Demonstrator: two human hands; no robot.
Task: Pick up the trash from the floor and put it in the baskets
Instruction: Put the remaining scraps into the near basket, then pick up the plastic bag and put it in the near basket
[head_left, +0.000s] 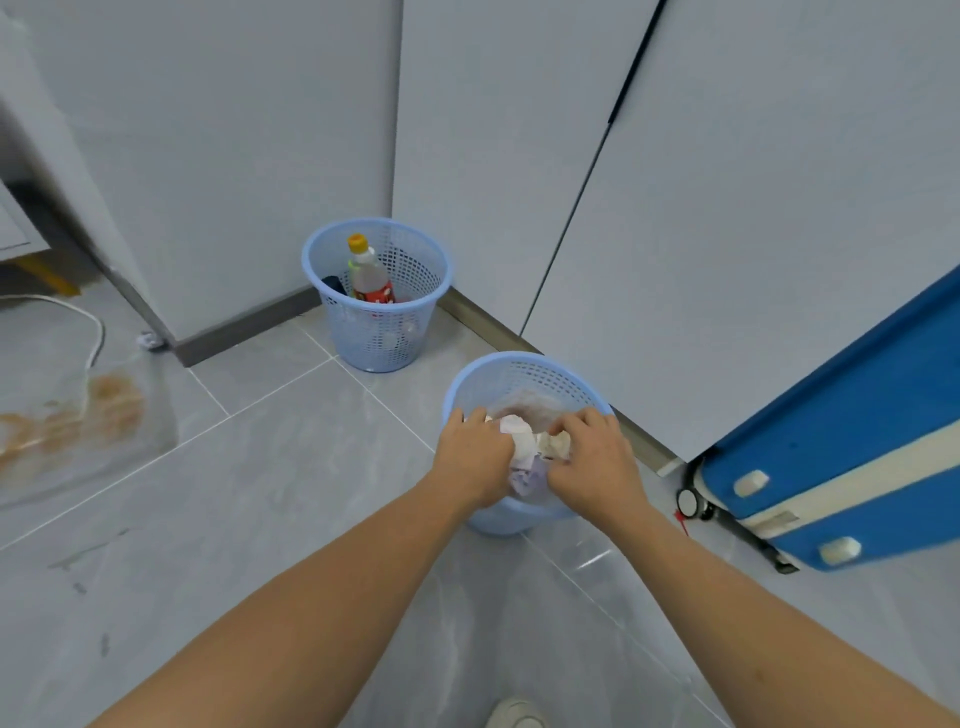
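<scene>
Two light-blue mesh baskets stand on the grey tiled floor by the wall. The near basket (524, 371) sits right under my hands. My left hand (470, 457) and my right hand (597, 462) both reach over its near rim, fingers closed on crumpled white paper trash (524, 441) held over the basket's opening. A pale purple piece hangs below the paper. The far basket (379, 332) stands in the corner and holds a clear plastic bottle (366, 273) with an orange cap and a red label, plus a dark item beside it.
A blue and white case (841, 467) on small wheels leans at the right. White wall panels rise behind the baskets. At the left, a brown stain (78, 415) marks the floor near a white cable (88, 322). My shoe (514, 714) shows at the bottom.
</scene>
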